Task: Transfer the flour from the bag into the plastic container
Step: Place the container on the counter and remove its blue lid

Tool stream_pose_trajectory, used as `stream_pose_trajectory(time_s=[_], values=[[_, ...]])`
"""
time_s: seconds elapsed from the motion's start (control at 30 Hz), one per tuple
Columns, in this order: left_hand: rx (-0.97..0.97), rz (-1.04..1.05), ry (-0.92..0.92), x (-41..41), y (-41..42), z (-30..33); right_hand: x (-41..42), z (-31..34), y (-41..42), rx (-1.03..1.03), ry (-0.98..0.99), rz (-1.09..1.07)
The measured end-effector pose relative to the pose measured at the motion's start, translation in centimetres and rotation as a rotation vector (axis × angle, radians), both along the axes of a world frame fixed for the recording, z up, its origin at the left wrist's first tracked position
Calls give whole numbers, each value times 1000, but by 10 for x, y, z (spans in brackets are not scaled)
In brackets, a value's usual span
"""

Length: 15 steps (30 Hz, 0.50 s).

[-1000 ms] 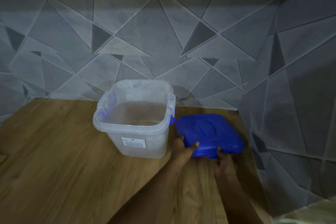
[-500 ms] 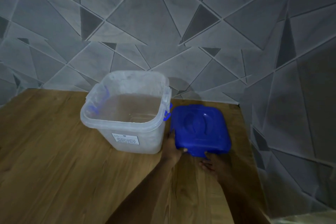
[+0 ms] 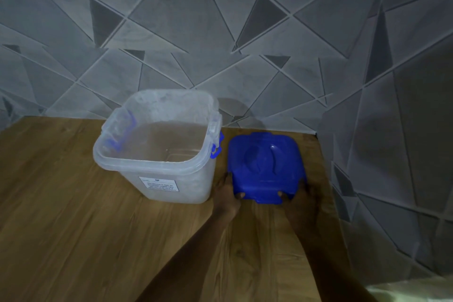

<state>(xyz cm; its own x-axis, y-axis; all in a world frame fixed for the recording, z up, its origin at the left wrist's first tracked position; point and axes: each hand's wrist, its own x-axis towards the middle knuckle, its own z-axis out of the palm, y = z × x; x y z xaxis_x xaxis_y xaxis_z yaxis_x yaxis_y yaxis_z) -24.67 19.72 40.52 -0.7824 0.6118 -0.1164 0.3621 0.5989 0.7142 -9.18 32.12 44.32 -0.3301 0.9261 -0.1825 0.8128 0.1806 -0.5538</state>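
Two bare forearms reach forward over the wooden table [image 3: 73, 216] from the bottom edge of the view. The left hand [image 3: 226, 197] grips the near left corner of the blue lid [image 3: 266, 167], with its thumb curled onto the top of the lid's front edge. The right hand [image 3: 300, 200] grips the near right corner in the same way, thumb on top and fingers along the side. The lid lies flat on the table between the two hands, top side up, with a moulded recess in its middle.

Just beside the lid, to its left, stands the clear plastic container [image 3: 157, 147], upright and open at the top. A white label [image 3: 158, 183] is stuck on its near wall, and blue latches [image 3: 217, 146] hang at its left and right sides. The right latch nearly touches the lid's edge. Nothing can be made out inside the container.

Behind both, a grey tiled wall [image 3: 220, 32] with a pattern of triangles runs across the back and turns along the right side.
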Motion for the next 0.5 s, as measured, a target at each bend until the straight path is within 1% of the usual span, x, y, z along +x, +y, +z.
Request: stream_pose_trajectory(time_s=[0.1, 0.17, 0.23, 0.3, 0.37, 0.4, 0.5], values=[[54, -9, -22, 10, -6, 14, 1, 1, -5, -37, 21, -24], [169, -11, -54, 25, -16, 38, 3, 5, -10, -58, 74, -53], [289, -8, -26, 40, -31, 61, 5, 13, -24, -24, 146, -13], [393, 0, -35, 54, -52, 81, 5, 24, -44, 18, 249, 71], [493, 34, -91, 66, -78, 101, 1, 39, -70, 48, 375, 87], [545, 62, -91, 69, -91, 113, -3, 48, -83, 52, 462, 84], [663, 127, -24, 70, -126, 147, -18, 85, -122, -12, 706, 96]])
